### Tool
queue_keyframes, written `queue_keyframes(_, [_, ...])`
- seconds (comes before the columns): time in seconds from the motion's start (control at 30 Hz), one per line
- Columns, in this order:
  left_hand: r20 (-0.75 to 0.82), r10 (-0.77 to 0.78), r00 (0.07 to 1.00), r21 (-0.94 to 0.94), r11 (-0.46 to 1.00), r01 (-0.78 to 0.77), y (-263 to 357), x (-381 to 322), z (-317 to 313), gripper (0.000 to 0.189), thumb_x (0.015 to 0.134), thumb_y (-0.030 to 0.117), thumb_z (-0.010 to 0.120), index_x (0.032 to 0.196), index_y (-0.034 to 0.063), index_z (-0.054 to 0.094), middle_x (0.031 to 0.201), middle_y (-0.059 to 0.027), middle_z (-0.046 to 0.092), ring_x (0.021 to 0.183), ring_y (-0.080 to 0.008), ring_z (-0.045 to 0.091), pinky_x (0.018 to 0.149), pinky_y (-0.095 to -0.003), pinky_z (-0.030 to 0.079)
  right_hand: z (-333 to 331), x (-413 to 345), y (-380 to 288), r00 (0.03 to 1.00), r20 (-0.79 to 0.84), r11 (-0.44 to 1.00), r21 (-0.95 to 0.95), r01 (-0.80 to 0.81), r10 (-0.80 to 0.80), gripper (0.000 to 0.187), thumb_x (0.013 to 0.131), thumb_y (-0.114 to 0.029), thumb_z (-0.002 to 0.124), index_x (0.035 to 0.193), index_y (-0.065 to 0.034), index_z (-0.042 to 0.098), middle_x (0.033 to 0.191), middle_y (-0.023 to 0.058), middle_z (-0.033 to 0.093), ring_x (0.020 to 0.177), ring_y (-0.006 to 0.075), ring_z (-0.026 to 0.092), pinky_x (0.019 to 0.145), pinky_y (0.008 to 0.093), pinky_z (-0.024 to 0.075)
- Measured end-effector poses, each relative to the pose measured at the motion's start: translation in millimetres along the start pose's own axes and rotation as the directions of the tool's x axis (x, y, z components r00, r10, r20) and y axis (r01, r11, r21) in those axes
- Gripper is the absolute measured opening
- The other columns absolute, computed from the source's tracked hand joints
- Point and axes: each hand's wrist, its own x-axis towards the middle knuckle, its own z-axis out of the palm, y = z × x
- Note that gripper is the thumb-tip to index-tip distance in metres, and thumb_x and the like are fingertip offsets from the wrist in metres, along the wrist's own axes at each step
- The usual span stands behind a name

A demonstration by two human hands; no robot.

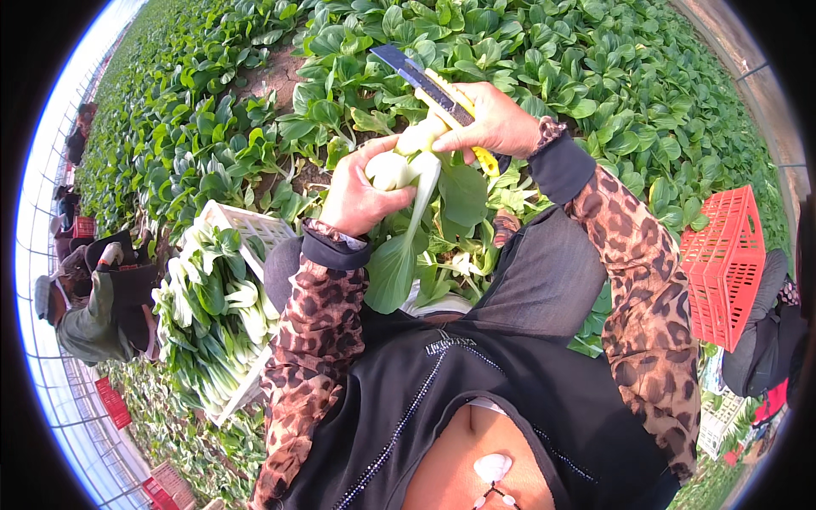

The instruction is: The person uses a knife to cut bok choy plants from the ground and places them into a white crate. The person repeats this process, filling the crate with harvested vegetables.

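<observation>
My left hand grips a head of bok choy by its pale, bulbous base. Its green leaves hang toward my lap, and one long stalk bends away from the head. In my right hand is a yellow snap-off utility knife, its dark blade extended up and to the left. The right thumb and fingers also touch the pale base of the bok choy beside the left hand. Trimmed and yellowing leaves lie on the ground between my legs.
To my left, a white plastic crate is heaped with cut bok choy. A red plastic crate stands at my right. Growing bok choy spreads ahead. People work at left, one in a green jacket; another person is partly visible at right.
</observation>
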Motion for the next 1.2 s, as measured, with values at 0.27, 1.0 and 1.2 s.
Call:
queue_keyframes(0.27, [-0.195,-0.007,0.981,0.545,0.831,0.114,-22,-19,-3,0.04,0.058,0.023,0.071,0.096,0.012,0.065,0.076,-0.0113,0.066,0.07,-0.0226,0.065,0.068,-0.0313,0.051,13,-6,24,0.991,-0.107,0.707,-0.707,-0.02,-0.078,0.032,0.067,-0.02,0.074,0.092,-0.0069,0.058,0.074,0.007,0.063,0.061,0.0199,0.061,0.053,0.0336,0.0482])
queue_keyframes(1.0, [-0.004,0.117,0.993,-0.653,0.751,-0.092,-36,-12,3,0.046,0.071,0.01,0.07,0.112,0.0014,0.053,0.095,-0.0052,0.06,0.088,-0.0144,0.057,0.083,-0.0282,0.045,72,8,38,0.958,-0.279,0.965,0.263,0.007,0.069,0.027,0.086,-0.022,0.061,0.102,-0.0023,0.054,0.081,0.0019,0.06,0.058,0.0071,0.056,0.051,0.0203,0.0462])
queue_keyframes(1.2, [-0.339,0.079,0.938,-0.46,0.855,-0.238,-14,-20,11,0.046,0.059,-0.006,0.07,0.104,0.0023,0.059,0.094,-0.0009,0.059,0.087,-0.0093,0.055,0.08,-0.0255,0.045,86,16,29,0.925,-0.372,0.983,0.127,0.131,-0.076,0.035,0.089,-0.024,0.056,0.116,-0.0017,0.05,0.094,0.0014,0.058,0.079,0.0072,0.053,0.071,0.0209,0.0427])
